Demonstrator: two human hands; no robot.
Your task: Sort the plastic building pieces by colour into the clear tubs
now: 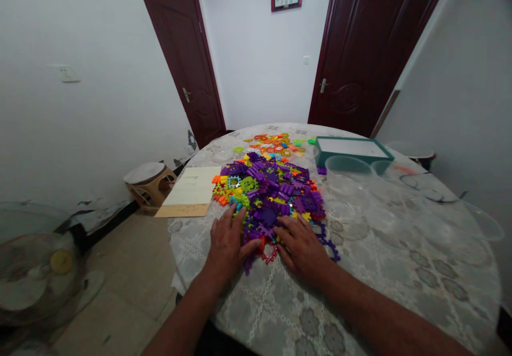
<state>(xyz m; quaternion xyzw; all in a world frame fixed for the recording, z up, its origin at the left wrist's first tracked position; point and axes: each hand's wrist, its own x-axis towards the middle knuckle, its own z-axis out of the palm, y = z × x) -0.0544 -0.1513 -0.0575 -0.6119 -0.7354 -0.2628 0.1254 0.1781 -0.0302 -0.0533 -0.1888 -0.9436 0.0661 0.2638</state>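
A heaped pile of plastic building pieces (269,216), mostly purple with some green, yellow, orange and blue, lies on the patterned tablecloth. My left hand (228,241) rests against the near left side of this pile, its fingers spread and the thumb stretched toward a red piece (270,252) at the front. On the near right side, my right hand (301,244) lies over the pile's edge with fingers apart. Neither hand visibly grips a piece, though some fingertips touch the heap. Dark blue gear-edged pieces (331,250) show just beyond my right hand.
Behind the pile lie scattered orange and yellow pieces (272,144). A green-rimmed box (354,159) and several clear plastic tubs (347,177) stand to the right. Left of the pile is a cream sheet (194,186). A stool (148,177) and a fan (36,270) stand beyond the table's left edge.
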